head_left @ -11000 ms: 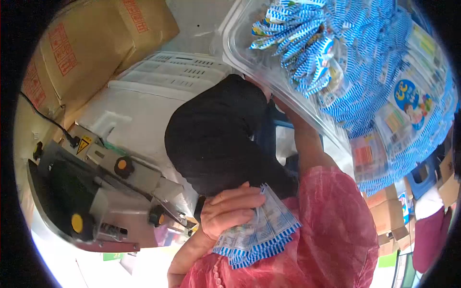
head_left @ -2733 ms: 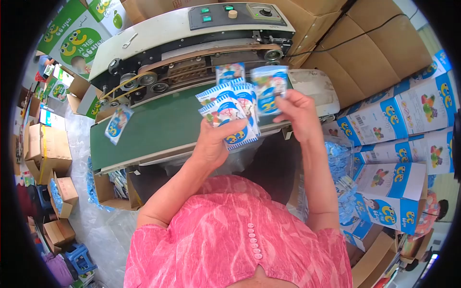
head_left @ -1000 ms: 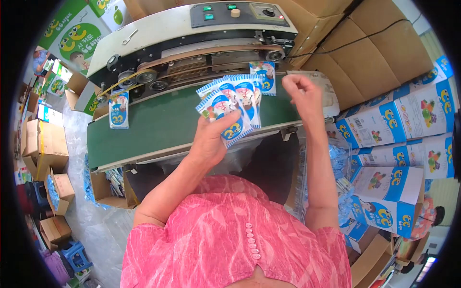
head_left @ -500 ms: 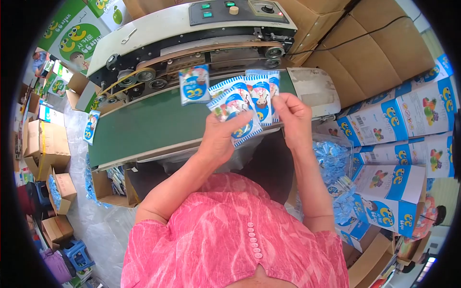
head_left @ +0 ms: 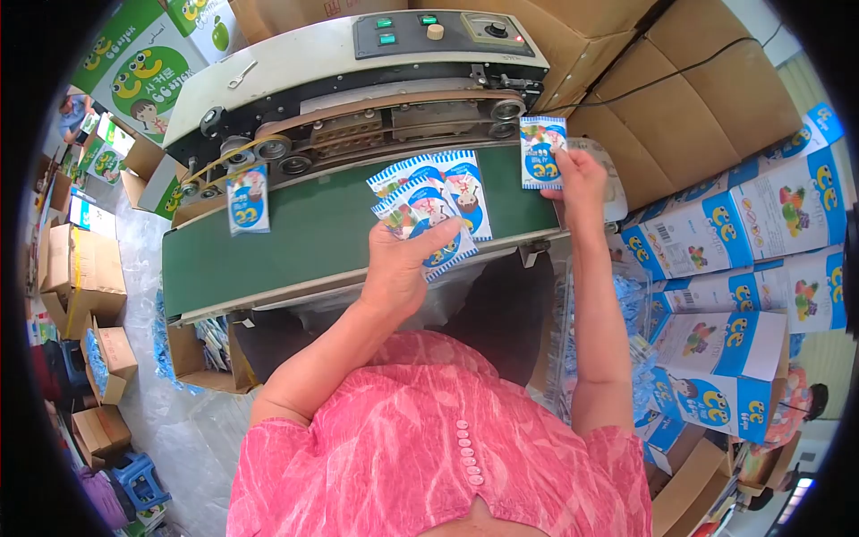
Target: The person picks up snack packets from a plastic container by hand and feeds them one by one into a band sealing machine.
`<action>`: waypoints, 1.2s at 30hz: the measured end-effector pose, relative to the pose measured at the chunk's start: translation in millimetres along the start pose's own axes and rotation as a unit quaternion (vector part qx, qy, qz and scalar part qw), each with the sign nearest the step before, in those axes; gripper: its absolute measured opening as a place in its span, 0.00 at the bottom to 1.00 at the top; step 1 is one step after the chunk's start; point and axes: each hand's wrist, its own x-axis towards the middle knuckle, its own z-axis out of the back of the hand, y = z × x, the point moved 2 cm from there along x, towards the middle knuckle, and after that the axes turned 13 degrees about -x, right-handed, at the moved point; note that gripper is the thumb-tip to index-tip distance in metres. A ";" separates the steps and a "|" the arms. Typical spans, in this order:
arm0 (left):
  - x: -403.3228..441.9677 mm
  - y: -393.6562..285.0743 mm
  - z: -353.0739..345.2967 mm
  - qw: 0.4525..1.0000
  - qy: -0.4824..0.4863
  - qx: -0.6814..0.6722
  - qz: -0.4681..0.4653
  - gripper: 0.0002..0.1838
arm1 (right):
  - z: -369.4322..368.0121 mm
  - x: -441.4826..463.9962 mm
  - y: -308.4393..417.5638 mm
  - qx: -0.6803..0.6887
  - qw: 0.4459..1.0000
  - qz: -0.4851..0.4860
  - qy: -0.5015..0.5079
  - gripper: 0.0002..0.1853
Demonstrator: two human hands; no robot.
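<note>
A fan of several blue-and-white packets (head_left: 425, 210) is gripped in my left hand (head_left: 401, 261), thumb on top, above the front part of the green belt (head_left: 304, 242). My right hand (head_left: 580, 190) pinches the lower right edge of a single packet (head_left: 542, 154) at the belt's right end, beside the rollers. Another packet (head_left: 248, 199) lies at the left of the belt, its top edge close to the sealing machine (head_left: 358, 107). The machine runs along the back of the belt, with brown bands, metal wheels and a control panel on top.
Below my right forearm stands a clear tub (head_left: 565, 358) of blue packets. Printed cartons (head_left: 716, 345) are stacked at right, with a large brown carton (head_left: 698, 116) behind. An open box (head_left: 192, 358) with packets sits below the belt's left end. A person (head_left: 73, 115) is far left.
My right hand has moved right and up with one packet from the fan. The packet that was mid-belt is no longer there; one now lies at the left, and the one at the far-left end is gone.
</note>
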 end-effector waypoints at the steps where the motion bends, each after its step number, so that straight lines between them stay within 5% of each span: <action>1: 0.4 -0.7 -0.1 1.000 0.000 0.000 -0.001 0.17 | -8.4 5.8 0.9 -0.014 1.000 0.009 0.010 0.12; 4: 1.1 -1.2 -0.5 1.000 0.006 -0.009 -0.006 0.17 | -22.6 9.4 -1.6 -0.042 0.998 0.022 0.029 0.13; 8: 0.6 -8.3 -2.3 1.000 -0.002 -0.030 -0.008 0.16 | -28.4 -6.4 13.2 -0.159 0.975 0.155 -0.011 0.12; 11: 3.5 -4.7 0.3 1.000 0.002 -0.017 0.012 0.15 | -29.3 -64.0 34.4 -0.064 0.978 0.144 0.135 0.11; 13: 3.9 1.4 0.4 1.000 0.007 -0.013 0.027 0.15 | -40.8 -88.8 32.3 0.034 0.928 0.287 0.234 0.10; 14: 3.8 4.3 0.1 1.000 0.004 -0.010 0.023 0.14 | -36.8 -90.0 32.0 0.032 0.929 0.286 0.233 0.10; 17: 4.4 4.1 -1.2 1.000 -0.001 -0.005 0.008 0.12 | -14.6 -81.3 25.4 0.097 0.983 0.024 0.154 0.10; 20: 3.1 -5.6 -4.5 0.999 0.001 -0.008 0.044 0.10 | 8.0 -42.3 15.1 0.011 0.995 -0.008 0.097 0.10; 33: 2.0 -9.1 -0.7 0.999 -0.001 0.018 0.034 0.10 | -41.7 0.5 21.1 -0.159 0.979 0.039 0.125 0.11; 36: 2.8 -13.7 -3.5 0.998 -0.028 -0.030 0.045 0.11 | -39.1 -21.7 34.3 -0.230 0.954 0.191 0.001 0.11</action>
